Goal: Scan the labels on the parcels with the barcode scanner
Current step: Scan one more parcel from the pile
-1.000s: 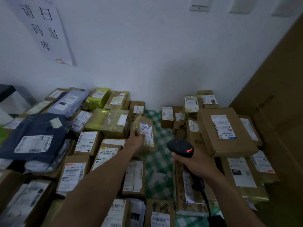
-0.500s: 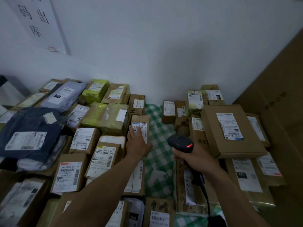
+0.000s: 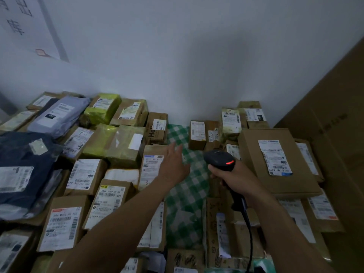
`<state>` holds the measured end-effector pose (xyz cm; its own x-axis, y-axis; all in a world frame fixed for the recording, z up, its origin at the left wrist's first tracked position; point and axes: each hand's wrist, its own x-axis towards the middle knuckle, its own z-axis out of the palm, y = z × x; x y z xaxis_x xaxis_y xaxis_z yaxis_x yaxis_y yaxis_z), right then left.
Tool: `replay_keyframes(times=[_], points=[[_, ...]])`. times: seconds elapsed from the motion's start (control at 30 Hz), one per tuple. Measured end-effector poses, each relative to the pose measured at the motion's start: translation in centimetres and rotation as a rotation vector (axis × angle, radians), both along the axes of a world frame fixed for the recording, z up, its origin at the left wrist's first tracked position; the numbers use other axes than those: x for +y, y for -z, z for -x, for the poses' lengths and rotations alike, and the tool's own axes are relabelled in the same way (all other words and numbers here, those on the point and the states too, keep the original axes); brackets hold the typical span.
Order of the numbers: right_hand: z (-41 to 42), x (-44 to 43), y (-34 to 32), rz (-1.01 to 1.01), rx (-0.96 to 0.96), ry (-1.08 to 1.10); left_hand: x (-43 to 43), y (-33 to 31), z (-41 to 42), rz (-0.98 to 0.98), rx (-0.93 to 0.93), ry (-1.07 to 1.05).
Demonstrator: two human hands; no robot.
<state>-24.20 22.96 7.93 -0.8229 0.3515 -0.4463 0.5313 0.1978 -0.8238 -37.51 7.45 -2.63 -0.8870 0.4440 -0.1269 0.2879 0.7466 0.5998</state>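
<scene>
Black scanner, red light lit, runs handle-down at centre right, head pointing up-frame. Right hand grips its handle; left hand straight-fingered, holding nothing.

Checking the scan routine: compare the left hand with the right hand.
The left hand is open, fingers straight, holding nothing; the right hand grips the barcode scanner. The left hand reaches further towards the wall than the right hand. Both are bare.
</scene>
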Motion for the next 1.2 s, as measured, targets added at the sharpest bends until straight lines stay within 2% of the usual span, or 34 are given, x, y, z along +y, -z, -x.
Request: replay_keyframes(times=[0.07,0.17,0.23,0.37,0.53,0.7,1.0,1.07,1.2], points=[[0.6,0.7,0.7,0.009,-0.027,0.032,2.3,-0.6,1.7,-0.064,-0.071,0.049],[1.3,1.7,2.0,-0.003,-0.061,0.059,5.4,0.3,4.9,-0.193,-0.301,0.018],[1.8,2.4,2.6,0.015,-0.064,0.079,7.1,2.0,7.3,-0.207,-0.333,-0.012],[2.8,3.4,4.3,0.06,-0.089,0.12,10.3,6.7,11.4,-0.047,-0.175,0.074],[3.5,4.1,5.1,0.08,-0.118,0.123,12.8,10.9,13.4,0.297,-0.118,0.355],[3.7,4.2,4.9,0.102,-0.154,0.121,13.1,11.8,13.1,0.318,-0.115,0.04],[3.8,4.5,4.8,0.118,-0.174,0.154,13.1,10.3,14.1,0.224,-0.087,-0.232],[3.7,4.6,4.9,0.114,-0.173,0.16,12.8,10.5,14.2,0.146,-0.121,-0.277],[3.7,4.8,5.0,0.125,-0.167,0.165,12.3,11.2,14.2,-0.235,-0.311,-0.393]])
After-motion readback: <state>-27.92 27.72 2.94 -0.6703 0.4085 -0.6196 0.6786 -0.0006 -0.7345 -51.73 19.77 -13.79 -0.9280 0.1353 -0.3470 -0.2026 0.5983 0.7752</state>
